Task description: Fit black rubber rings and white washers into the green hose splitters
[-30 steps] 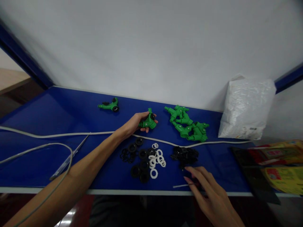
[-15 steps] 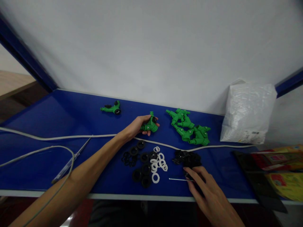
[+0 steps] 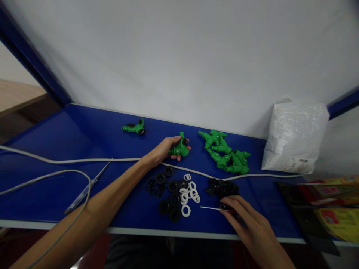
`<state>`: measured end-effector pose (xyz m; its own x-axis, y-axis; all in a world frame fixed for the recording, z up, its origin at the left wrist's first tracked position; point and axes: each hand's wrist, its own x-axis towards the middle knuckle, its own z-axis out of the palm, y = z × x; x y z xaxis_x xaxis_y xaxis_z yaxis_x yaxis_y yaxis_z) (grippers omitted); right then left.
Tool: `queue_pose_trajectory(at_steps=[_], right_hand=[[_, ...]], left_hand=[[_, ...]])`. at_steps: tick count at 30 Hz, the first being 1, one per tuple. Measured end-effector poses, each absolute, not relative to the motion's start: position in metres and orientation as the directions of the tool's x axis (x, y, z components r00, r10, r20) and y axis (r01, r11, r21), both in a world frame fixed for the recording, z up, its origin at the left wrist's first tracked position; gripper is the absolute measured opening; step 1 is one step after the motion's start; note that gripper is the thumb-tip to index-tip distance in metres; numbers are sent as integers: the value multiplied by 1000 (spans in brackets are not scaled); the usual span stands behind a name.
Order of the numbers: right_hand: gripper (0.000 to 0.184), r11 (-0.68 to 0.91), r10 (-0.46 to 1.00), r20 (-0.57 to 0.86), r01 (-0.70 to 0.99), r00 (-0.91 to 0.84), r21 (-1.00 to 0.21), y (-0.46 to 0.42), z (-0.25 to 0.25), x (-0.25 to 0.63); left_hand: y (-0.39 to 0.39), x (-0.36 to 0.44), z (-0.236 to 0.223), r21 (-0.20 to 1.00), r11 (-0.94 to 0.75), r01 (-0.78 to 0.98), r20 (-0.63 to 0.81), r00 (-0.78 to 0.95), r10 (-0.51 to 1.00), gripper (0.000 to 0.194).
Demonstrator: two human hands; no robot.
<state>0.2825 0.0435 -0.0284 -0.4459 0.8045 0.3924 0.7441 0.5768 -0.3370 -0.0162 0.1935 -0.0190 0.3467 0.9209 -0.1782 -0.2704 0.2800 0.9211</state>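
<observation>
While the left hand grasps a green branched fitting near the middle of the tabletop, its fingers hide part of the body. By the near edge, the right hand is closed around a thin-shafted tool, its handle mostly covered; whether the fingertips also pinch a dark piece beside the black pile is hard to make out. Since half a second ago the shaft has shifted slightly toward the far edge, while the left hand keeps its hold (the loose green fittings lie unchanged). Toward the far right corner, a white bag bears a label too blurred to read; packets at the right edge, cut off by the frame, are equally illegible
</observation>
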Motion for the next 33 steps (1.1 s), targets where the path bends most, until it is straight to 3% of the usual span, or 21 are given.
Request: queue_pose_trajectory(at_steps=[6,13,17,20,26,33], right_hand=[[17,625,777,426,646,-464,-437,63,-2,263],[25,698,709,370,524,-600,-488,114,37,220],[20,688,671,382,342,-636,-640,148,44,192],[12,608,707,386,230,-593,-760,166,34,178],[8,417,878,352,158,-323,-895,179,9,173],[20,128,976,104,120,-190,-984,180,5,175]], left_hand=[[194,-17,-20,927,245,-284,-138,348,927,37],[196,-17,-24,924,221,-313,-115,322,940,30],[195,-18,-23,927,231,-295,-129,329,936,27],[195,-18,-24,912,243,-329,-131,329,935,31],[196,-19,-24,916,260,-307,-145,352,925,31],[195,-21,-24,925,265,-273,-156,362,919,32]])
